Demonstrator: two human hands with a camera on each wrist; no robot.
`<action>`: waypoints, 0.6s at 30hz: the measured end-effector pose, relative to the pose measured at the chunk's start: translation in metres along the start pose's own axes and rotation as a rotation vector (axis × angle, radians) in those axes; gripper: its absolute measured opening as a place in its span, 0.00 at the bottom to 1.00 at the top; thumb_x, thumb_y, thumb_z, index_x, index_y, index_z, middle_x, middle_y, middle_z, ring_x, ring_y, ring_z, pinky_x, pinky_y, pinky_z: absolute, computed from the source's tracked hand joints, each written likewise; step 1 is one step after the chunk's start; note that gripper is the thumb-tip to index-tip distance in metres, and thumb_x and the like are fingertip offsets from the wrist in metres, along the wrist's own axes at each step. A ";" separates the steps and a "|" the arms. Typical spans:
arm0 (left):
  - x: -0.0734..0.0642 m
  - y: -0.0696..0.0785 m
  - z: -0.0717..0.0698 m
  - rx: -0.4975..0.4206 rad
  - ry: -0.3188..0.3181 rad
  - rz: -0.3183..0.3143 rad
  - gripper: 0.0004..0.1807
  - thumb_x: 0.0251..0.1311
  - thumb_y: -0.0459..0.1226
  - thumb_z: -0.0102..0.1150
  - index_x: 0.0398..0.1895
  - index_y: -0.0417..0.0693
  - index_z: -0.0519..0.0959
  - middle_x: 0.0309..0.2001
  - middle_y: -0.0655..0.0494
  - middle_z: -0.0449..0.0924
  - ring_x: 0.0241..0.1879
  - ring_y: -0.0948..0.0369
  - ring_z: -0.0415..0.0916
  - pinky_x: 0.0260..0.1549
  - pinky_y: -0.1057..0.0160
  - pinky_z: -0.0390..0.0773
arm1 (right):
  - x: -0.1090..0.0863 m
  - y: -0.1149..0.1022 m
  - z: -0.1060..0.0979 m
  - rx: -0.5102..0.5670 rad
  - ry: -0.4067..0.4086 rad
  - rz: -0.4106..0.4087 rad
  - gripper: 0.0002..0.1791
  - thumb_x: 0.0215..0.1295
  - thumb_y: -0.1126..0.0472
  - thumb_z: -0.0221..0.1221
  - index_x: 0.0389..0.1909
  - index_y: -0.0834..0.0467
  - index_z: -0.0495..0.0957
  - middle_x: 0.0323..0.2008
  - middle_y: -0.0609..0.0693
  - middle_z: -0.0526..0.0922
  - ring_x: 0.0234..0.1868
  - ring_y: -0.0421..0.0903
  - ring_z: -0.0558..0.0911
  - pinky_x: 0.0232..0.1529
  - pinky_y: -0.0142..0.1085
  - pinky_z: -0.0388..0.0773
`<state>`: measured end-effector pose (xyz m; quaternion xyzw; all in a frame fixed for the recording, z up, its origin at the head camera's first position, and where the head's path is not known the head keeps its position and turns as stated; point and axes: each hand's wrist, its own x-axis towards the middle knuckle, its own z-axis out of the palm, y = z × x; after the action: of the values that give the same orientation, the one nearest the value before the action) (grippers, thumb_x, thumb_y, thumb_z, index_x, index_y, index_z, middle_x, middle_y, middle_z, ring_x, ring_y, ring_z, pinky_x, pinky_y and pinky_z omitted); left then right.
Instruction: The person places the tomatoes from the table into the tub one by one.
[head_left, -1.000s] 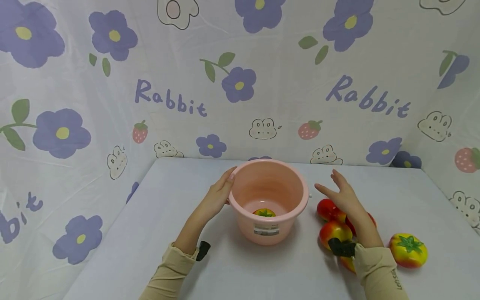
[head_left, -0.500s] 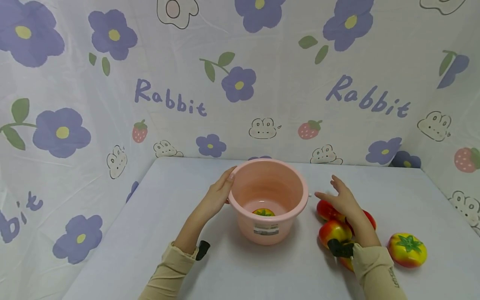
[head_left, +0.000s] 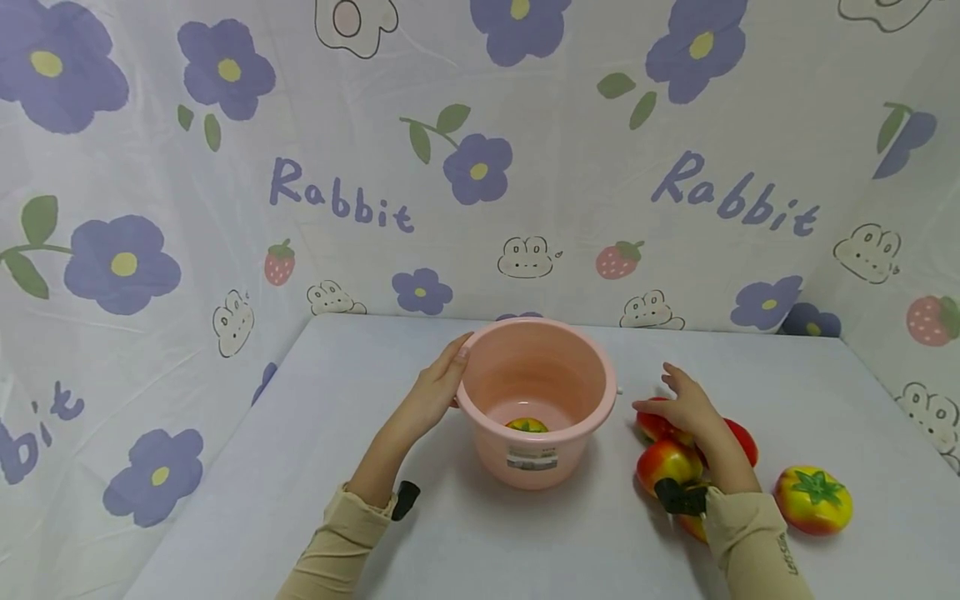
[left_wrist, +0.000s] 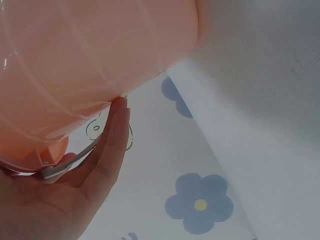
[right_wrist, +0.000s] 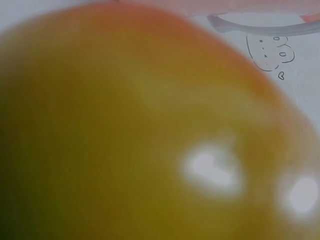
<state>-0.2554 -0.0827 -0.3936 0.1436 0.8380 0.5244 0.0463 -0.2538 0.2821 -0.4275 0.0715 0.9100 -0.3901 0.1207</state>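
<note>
Apparently, the pink bucket (head_left: 495,454) is held at its left side by the left hand (head_left: 437,387) so that tipping or sliding is prevented: the thumb is set at the rim while the fingers (left_wrist: 112,140) are laid close together along the outer wall, which is thus clamped between them. A grey handle (left_wrist: 70,165) is seen just outside the bucket there, beside those fingers. The bucket is stood upright, mouth upward, by which its inside is left within reach.

To the right of the bucket, the right hand (head_left: 686,407) is held low with thumb and fingers spread apart, presumably so that a red fruit (head_left: 652,426) can be spanned; whether it is touched cannot be told.

Counted, there is 1 bucket, with 1 label (head_left: 532,457) on its front. Inside it, 1 leafy-topped tomato (head_left: 527,426) is seen on the bottom. Well to the bucket's right, 1 yellow tomato (head_left: 813,500) is set apart. Nearer the bucket's right side, at least 4 pieces are bunched: the red fruit, a red-and-yellow fruit (head_left: 666,465), a deep-red piece (head_left: 745,442) and a yellowish piece (head_left: 693,527). More may be hidden by the right forearm. In the right wrist view, 1 blurred fruit (right_wrist: 125,125) is shown; which of these it is cannot be told.
</note>
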 end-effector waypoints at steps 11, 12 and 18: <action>0.000 0.000 0.000 0.002 -0.002 -0.007 0.28 0.76 0.55 0.30 0.76 0.62 0.56 0.66 0.45 0.72 0.49 0.45 0.80 0.39 0.58 0.82 | -0.002 0.000 -0.001 0.004 0.020 -0.035 0.52 0.65 0.54 0.60 0.76 0.65 0.35 0.73 0.72 0.49 0.73 0.71 0.50 0.69 0.66 0.52; 0.000 0.000 0.000 0.002 -0.001 -0.005 0.29 0.76 0.55 0.30 0.76 0.62 0.56 0.66 0.45 0.72 0.49 0.45 0.80 0.39 0.58 0.83 | -0.002 -0.001 -0.002 0.003 0.026 -0.043 0.52 0.65 0.54 0.60 0.76 0.65 0.35 0.73 0.72 0.49 0.73 0.71 0.51 0.69 0.66 0.52; 0.001 -0.001 0.000 0.006 0.001 0.001 0.29 0.76 0.56 0.30 0.75 0.62 0.56 0.66 0.45 0.72 0.50 0.46 0.80 0.41 0.56 0.83 | -0.006 -0.008 -0.006 0.018 0.050 -0.062 0.52 0.65 0.53 0.59 0.77 0.63 0.35 0.74 0.71 0.49 0.73 0.71 0.50 0.68 0.67 0.55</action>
<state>-0.2565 -0.0829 -0.3942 0.1439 0.8396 0.5219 0.0451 -0.2511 0.2807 -0.4158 0.0541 0.9110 -0.4000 0.0850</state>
